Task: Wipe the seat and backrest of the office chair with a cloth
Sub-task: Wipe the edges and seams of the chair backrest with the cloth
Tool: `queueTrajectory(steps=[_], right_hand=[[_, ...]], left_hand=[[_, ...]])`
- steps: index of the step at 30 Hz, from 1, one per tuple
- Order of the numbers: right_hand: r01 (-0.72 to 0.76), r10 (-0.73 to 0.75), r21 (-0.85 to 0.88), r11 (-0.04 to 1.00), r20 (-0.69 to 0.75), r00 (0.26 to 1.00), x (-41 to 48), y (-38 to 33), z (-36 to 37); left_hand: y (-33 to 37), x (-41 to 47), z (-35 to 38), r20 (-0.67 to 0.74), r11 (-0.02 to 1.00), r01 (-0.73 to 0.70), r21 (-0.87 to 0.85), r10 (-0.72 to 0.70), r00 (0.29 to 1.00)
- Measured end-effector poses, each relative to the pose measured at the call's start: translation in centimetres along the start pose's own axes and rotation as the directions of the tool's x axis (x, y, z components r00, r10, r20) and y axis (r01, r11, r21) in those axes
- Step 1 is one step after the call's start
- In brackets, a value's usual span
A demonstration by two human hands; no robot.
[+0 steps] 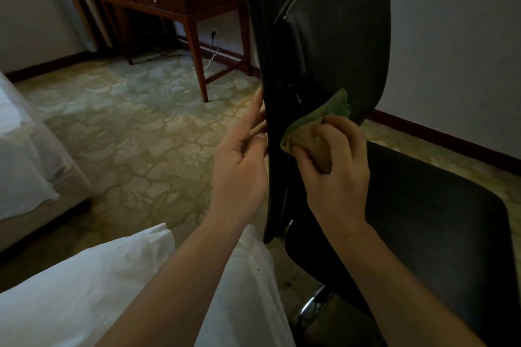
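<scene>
At the backrest's [338, 50] lower edge, you wipe with one green cloth [334, 109].
Your right hand [335, 174] clutches the cloth bunched against the one office chair [318, 256], just above its seat [437, 219]; your left hand [242, 166], fingers nearly straight, steadies the edge. Press evenly and overlap your strokes.

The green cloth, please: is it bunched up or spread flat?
Bunched: the right hand grips the cloth in a wad against the backrest.
</scene>
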State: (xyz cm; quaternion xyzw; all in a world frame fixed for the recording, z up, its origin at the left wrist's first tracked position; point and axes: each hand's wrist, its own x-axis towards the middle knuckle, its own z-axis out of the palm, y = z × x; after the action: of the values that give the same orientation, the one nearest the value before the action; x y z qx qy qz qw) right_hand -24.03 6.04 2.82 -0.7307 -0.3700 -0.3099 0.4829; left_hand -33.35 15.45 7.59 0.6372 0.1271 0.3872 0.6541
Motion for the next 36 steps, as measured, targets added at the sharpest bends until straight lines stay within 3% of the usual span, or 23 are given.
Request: queueTrajectory(steps=[3,10,15,20,32,36], right_hand=[[-0.056,0.056,-0.004,0.998,-0.005,0.998,0.5,-0.2,0.2],[-0.014,0.015,0.023,1.000,-0.062,0.998,2.0,-1.2,0.2],[-0.132,0.130,0.054,0.990,0.031,0.991,1.5,-1.5,0.6],[-0.209,0.211,0.086,0.974,-0.020,0.977,1.0,-2.1,1.1],[-0.056,0.059,-0.031,0.998,0.110,0.992,-1.3,-0.5,0.7],[-0.137,0.133,0.118,0.983,0.042,0.990,-0.3,-0.7,-0.2]], left_hand=[[-0.1,0.0,0.1,-0.008,1.000,-0.004,-0.003,0.004,1.000],[-0.3,0.0,-0.1,-0.004,0.999,-0.014,0.040,0.014,1.000],[-0.3,0.1,-0.3,0.001,1.000,-0.008,0.007,0.008,1.000],[-0.2,-0.1,-0.1,-0.005,1.000,-0.016,0.021,0.017,1.000],[-0.1,-0.1,-0.2,0.005,1.000,-0.003,-0.003,0.003,1.000],[0.1,0.1,-0.6,0.021,1.000,0.018,-0.010,-0.018,1.000]])
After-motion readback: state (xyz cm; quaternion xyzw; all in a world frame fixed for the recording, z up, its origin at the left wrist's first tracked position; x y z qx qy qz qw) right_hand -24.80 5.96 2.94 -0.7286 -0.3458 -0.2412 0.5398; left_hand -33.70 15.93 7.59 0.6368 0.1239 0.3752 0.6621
